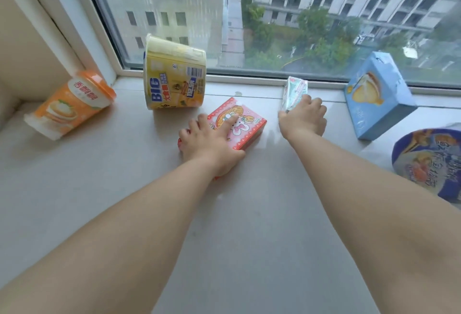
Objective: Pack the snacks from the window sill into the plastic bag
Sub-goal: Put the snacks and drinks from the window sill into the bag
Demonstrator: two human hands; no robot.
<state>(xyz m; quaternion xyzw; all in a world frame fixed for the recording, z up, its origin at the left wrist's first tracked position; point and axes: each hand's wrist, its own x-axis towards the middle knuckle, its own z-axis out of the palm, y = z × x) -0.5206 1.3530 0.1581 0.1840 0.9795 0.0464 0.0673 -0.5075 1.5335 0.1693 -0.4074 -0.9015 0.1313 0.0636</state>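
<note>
1. The left hand (212, 141) lay on the flat pink and red cardboard snack box (245, 124), fingers spread, forefinger stretched straight across its printed top and thumb down at the near edge; whether it pressed or gripped could not be told.
2. The right hand (305, 119) curled its fingers round the small pale green and white carton (294, 91), gripping its lower part.
3. The pink box lay flat on the pale grey window sill (124, 189), long axis running from near left to far right.
4. The small carton stood upright by the window frame.
5. Six snacks were on the sill, one of each: an orange and white plastic cup (71, 104) tipped on its side, lid towards the window; a yellow round noodle tub (174, 74) tilted; the pink box; the small carton; a light blue cardboard cake box (376, 96) standing on edge; and a dark blue round bowl (429, 161) at the right edge.
</note>
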